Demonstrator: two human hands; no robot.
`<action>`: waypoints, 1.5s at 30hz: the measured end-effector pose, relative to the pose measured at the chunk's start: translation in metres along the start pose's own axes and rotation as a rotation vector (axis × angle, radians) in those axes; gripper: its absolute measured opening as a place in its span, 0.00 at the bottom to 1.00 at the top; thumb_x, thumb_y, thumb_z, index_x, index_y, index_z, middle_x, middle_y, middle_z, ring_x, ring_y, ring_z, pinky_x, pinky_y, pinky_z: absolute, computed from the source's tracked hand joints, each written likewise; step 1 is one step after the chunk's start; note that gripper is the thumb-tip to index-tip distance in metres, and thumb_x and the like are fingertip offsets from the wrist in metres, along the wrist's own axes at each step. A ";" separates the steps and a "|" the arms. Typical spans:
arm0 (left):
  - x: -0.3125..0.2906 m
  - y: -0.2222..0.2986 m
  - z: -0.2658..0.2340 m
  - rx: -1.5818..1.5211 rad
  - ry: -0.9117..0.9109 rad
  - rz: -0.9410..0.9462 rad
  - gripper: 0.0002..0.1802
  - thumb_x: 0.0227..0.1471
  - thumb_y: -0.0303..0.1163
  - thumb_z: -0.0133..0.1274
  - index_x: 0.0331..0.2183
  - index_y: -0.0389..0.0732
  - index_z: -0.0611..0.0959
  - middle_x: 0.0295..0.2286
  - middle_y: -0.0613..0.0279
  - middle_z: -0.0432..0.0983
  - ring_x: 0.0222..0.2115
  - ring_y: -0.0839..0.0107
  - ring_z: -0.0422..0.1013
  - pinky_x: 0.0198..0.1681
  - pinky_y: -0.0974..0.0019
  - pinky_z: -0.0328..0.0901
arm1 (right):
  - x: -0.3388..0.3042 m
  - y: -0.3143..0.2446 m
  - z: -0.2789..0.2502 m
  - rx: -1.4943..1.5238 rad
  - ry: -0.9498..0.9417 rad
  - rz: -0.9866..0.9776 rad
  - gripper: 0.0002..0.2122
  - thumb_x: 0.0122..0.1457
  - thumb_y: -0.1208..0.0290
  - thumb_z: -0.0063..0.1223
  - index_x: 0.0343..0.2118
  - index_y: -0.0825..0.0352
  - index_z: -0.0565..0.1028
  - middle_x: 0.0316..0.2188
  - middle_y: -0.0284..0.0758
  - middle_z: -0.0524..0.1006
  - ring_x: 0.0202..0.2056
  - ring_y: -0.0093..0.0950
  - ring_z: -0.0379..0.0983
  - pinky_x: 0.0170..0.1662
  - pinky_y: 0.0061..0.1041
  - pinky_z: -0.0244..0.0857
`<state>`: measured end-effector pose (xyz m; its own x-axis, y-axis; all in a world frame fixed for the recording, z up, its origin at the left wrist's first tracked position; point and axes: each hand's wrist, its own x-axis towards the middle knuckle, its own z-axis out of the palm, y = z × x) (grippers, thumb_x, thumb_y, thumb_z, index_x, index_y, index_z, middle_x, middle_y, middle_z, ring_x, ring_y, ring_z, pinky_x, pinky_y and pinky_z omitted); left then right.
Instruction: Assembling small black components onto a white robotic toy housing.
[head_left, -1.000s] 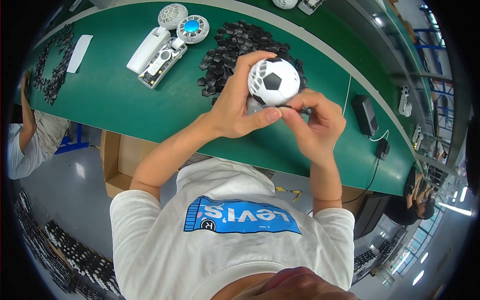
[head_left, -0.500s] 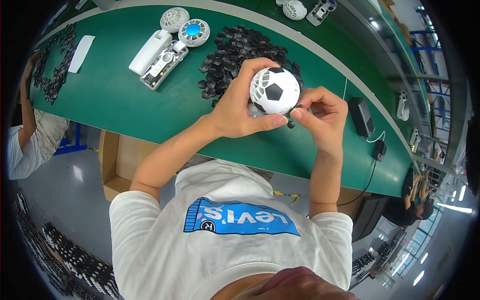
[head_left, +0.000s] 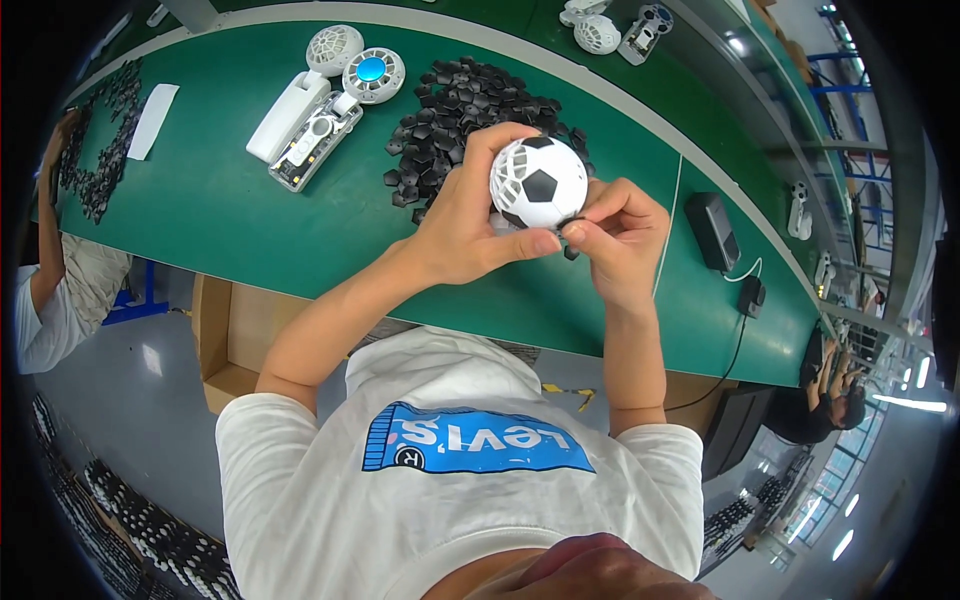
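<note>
A white ball-shaped shell (head_left: pixel 557 208) patterned like a football, with black pentagons and an open lattice on its left side, is held above the green table. My left hand (head_left: pixel 468 205) wraps round its left and lower side, thumb stretched along the bottom. At its lower right, my right hand (head_left: pixel 622 235) pinches a small black pentagon piece (head_left: pixel 570 226) between thumb and forefinger, against the shell's edge. Fingers partly hide that piece. Behind the hands lies a heap of black pentagon pieces (head_left: pixel 470 100).
Handheld fan parts (head_left: pixel 315 140) with round white grilles lie on the left of the table (head_left: pixel 300 225). A black box-shaped device (head_left: pixel 712 232) with a cable sits at the right. A white paper strip (head_left: pixel 153 122) and another person's arm (head_left: pixel 50 200) are far left. A cardboard box (head_left: pixel 215 345) stands below the edge.
My right hand has closed in on the ball-shaped shell, bringing the black piece against its lower right edge. The whole view has shifted slightly; my left hand keeps its hold.
</note>
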<state>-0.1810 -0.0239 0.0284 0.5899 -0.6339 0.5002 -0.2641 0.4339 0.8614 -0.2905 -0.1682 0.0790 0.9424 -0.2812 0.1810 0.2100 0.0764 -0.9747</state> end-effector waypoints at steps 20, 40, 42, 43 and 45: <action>-0.006 0.003 0.004 -0.184 0.103 -0.007 0.47 0.29 0.50 0.68 0.48 0.32 0.68 0.37 0.56 0.70 0.37 0.68 0.70 0.43 0.68 0.65 | 0.025 0.030 0.028 -0.327 -0.094 -0.330 0.34 0.36 0.57 0.74 0.46 0.70 0.72 0.41 0.38 0.76 0.40 0.29 0.75 0.45 0.26 0.68; -0.003 0.000 0.003 -0.105 -0.006 0.051 0.44 0.34 0.51 0.69 0.47 0.33 0.70 0.37 0.56 0.72 0.37 0.70 0.72 0.41 0.69 0.67 | -0.025 0.031 -0.060 -0.603 0.208 -0.208 0.24 0.47 0.65 0.67 0.47 0.69 0.73 0.38 0.35 0.76 0.36 0.25 0.73 0.42 0.24 0.66; -0.006 0.003 0.001 -0.121 0.013 -0.020 0.44 0.35 0.50 0.70 0.48 0.34 0.70 0.37 0.57 0.72 0.37 0.71 0.72 0.41 0.70 0.67 | -0.042 0.030 -0.093 -0.813 0.209 -0.086 0.21 0.47 0.68 0.67 0.44 0.68 0.75 0.36 0.34 0.76 0.34 0.23 0.71 0.39 0.24 0.64; -0.007 0.004 0.002 -0.129 0.006 -0.020 0.44 0.35 0.50 0.70 0.48 0.34 0.70 0.37 0.57 0.72 0.37 0.71 0.72 0.41 0.70 0.67 | -0.048 0.029 -0.098 -1.014 0.209 0.034 0.17 0.47 0.71 0.66 0.41 0.67 0.77 0.33 0.33 0.76 0.31 0.21 0.70 0.35 0.23 0.62; -0.007 0.009 0.003 -0.118 0.034 -0.044 0.44 0.35 0.51 0.69 0.48 0.34 0.69 0.37 0.57 0.72 0.36 0.71 0.72 0.40 0.70 0.68 | -0.057 0.035 -0.096 -1.042 0.215 0.035 0.15 0.47 0.72 0.65 0.38 0.67 0.77 0.31 0.32 0.75 0.29 0.21 0.68 0.33 0.23 0.60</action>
<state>-0.1893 -0.0175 0.0331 0.6250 -0.6329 0.4570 -0.1467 0.4797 0.8651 -0.3621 -0.2415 0.0219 0.8567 -0.4653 0.2226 -0.2389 -0.7404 -0.6283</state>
